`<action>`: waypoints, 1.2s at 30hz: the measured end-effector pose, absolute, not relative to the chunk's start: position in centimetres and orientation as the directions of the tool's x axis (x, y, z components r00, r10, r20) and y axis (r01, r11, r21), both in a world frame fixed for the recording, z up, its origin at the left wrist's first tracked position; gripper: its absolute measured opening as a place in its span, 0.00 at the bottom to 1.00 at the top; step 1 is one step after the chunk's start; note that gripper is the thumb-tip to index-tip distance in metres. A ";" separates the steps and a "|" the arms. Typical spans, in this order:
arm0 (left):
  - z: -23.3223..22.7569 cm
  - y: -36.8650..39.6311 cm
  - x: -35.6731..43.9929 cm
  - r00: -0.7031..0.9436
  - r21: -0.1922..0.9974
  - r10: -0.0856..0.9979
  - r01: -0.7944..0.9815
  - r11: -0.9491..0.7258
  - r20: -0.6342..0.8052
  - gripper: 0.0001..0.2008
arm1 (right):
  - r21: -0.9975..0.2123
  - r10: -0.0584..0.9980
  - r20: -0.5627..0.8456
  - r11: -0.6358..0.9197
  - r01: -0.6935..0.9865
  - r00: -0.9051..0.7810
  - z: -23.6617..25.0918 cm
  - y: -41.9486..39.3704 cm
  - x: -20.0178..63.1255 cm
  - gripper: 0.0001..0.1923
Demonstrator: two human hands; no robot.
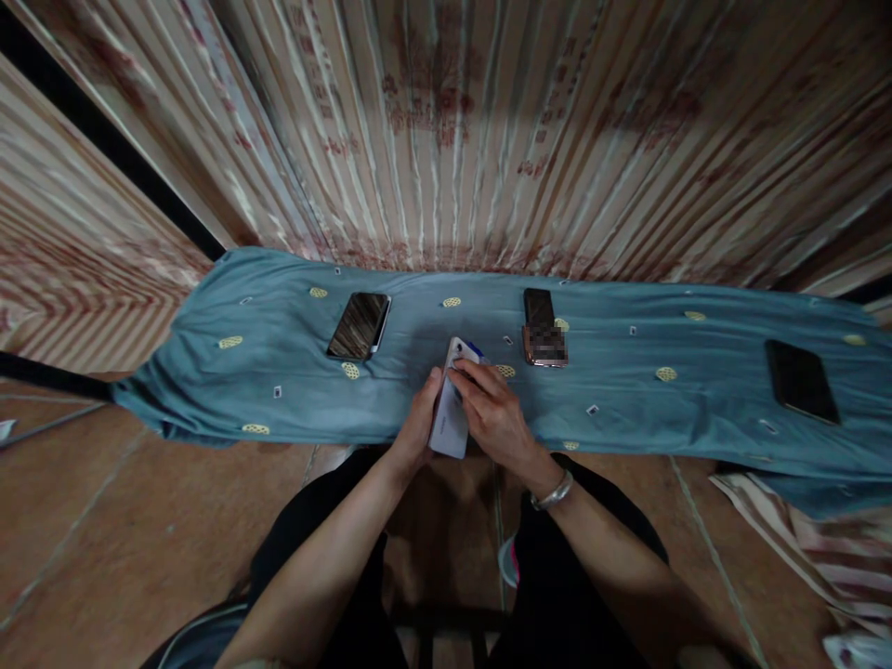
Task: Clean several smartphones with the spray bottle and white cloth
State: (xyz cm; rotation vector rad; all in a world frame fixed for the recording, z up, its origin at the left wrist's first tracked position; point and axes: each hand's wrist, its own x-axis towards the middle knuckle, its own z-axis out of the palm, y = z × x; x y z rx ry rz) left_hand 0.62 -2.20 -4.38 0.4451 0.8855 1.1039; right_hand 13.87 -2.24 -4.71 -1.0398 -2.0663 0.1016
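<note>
A pale silver smartphone (pixel 450 423) is tilted over the front edge of the cloth-covered surface, its back and camera end facing up. My left hand (pixel 416 423) is closed around its left side, thumb along the edge. My right hand (pixel 496 413) lies over the phone's right side, its bent fingers together against the back just below the camera. Whether those fingers pinch something small is hidden. Something blue (pixel 477 350) shows at the phone's upper right edge, beside my right fingers; its kind is unclear.
A blue-green patterned cloth (pixel 411 390) covers the long narrow surface. On it lie a dark phone (pixel 359 325) at left, a black device (pixel 539 308) touching a blurred-out copper-edged item (pixel 545 346), and a black phone (pixel 803 381) at right. A striped curtain (pixel 446 139) hangs behind.
</note>
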 end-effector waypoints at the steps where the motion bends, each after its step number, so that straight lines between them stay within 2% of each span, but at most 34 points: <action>1: -4.2 -2.1 0.6 0.165 0.688 0.898 -0.591 0.421 -0.407 0.24 | -0.394 0.700 0.626 0.664 0.636 -0.343 -4.7 -2.4 13.8 0.22; 5: -3.4 -2.0 0.2 0.166 0.626 0.875 -0.639 0.447 -0.456 0.21 | -0.403 0.694 0.627 0.677 0.617 -0.353 -4.8 -3.1 13.3 0.22; 8: -3.2 -1.9 -0.1 0.189 0.602 0.867 -0.652 0.461 -0.460 0.22 | -0.418 0.696 0.618 0.685 0.596 -0.366 -4.8 -3.7 12.9 0.24; 12: -2.8 -1.9 -0.2 0.198 0.607 0.870 -0.647 0.462 -0.452 0.26 | -0.428 0.698 0.611 0.689 0.585 -0.375 -4.8 -4.3 12.6 0.25; 19: -2.6 -1.9 0.1 0.208 0.606 0.859 -0.632 0.483 -0.468 0.28 | -0.473 0.776 0.505 0.615 0.631 -0.378 -5.0 -3.6 12.8 0.29; 25: -3.6 -1.4 -0.8 0.218 0.596 0.847 -0.627 0.502 -0.484 0.28 | -0.464 0.744 0.536 0.654 0.597 -0.399 -5.7 -3.8 12.2 0.29; 30: -4.0 -1.4 -0.7 0.127 0.668 0.890 -0.617 0.416 -0.437 0.23 | -0.491 0.789 0.503 0.597 0.635 -0.352 -6.3 -3.1 12.5 0.28; 36: -3.6 -2.0 -0.2 0.127 0.720 0.913 -0.576 0.386 -0.388 0.26 | -0.497 0.809 0.510 0.554 0.668 -0.292 -6.7 -1.7 13.7 0.29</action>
